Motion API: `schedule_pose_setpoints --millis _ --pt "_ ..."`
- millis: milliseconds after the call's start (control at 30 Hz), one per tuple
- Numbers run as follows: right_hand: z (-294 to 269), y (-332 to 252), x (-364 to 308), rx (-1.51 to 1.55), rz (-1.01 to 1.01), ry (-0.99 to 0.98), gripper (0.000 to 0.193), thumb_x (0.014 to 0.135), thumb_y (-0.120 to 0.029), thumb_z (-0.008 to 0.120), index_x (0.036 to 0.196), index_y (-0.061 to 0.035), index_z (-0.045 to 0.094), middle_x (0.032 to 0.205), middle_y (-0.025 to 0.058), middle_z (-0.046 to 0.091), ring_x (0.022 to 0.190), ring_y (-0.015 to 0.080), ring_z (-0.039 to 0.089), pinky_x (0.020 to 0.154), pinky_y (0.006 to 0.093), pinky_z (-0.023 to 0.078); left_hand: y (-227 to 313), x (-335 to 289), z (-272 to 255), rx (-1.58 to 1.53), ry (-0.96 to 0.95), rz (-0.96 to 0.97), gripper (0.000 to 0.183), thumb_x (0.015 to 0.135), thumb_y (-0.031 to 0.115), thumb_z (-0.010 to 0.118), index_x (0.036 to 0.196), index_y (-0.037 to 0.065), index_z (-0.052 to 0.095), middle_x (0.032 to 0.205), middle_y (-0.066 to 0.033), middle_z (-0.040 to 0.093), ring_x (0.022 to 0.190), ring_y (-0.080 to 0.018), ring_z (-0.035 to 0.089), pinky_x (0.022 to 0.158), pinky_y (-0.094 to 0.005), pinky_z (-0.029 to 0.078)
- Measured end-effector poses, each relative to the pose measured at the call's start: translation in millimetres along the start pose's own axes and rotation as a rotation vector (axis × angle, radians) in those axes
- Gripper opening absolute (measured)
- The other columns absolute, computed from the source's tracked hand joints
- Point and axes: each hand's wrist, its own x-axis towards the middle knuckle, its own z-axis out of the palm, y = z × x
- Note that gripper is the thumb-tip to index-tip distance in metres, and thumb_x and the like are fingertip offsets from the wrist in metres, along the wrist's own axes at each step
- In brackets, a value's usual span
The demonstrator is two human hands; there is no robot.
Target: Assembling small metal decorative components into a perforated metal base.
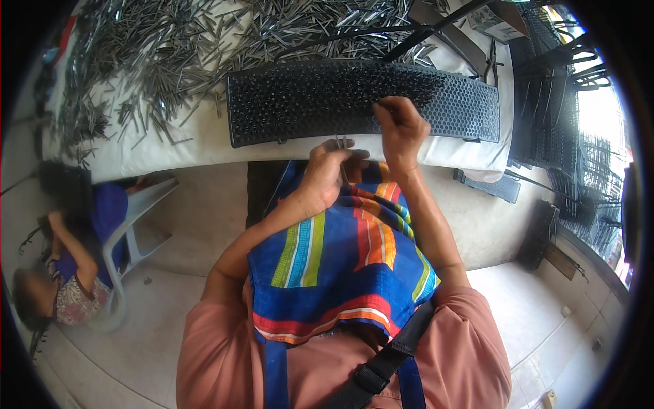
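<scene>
A long, slightly curved black panel (456, 105) full of small holes lies along the near edge of a white-covered table (197, 153). Many of its holes on the left and middle look filled with dark, shiny bits; the holes toward the right look plainer. My left hand (323, 170) is just below the panel's front edge, its fingers closed around a few thin dark metal strips (344, 143). Over the panel, right of its middle, is my right hand (403, 129), thumb and fingertips pinched together. Whatever it may hold is too small to make out.
A large heap of loose thin metal strips (170, 54) covers the table's far and left parts. Dark bars (436, 31) cross behind the panel. Stacked black mesh panels (552, 116) stand at right. At left another person (75, 273) sits by a light plastic chair (119, 252).
</scene>
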Motion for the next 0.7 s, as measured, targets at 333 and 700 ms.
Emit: schedule_pose_setpoints --millis 333,700 --pt "3 -7 5 -0.217 -0.290 -0.083 0.009 0.073 -0.004 0.072 0.081 -0.0065 0.068 0.077 0.0077 0.064 0.064 0.0241 0.064 0.055 0.0314 0.049 0 -1 0 0.020 -0.033 -0.008 0.020 0.093 0.005 0.046 0.108 0.000 0.059 0.092 -0.0165 0.068 0.072 -0.0185 0.065 0.061 -0.0285 0.050" --pt "2 -3 -4 -0.450 -0.494 -0.127 0.012 0.075 -0.009 0.071 0.087 -0.0074 0.070 0.084 0.0078 0.063 0.069 0.0255 0.065 0.057 0.0336 0.051 -3 5 -1 -0.020 -0.091 -0.017 0.018 0.093 0.009 0.048 0.107 0.001 0.058 0.082 -0.0131 0.066 0.065 -0.0170 0.063 0.055 -0.0273 0.049"
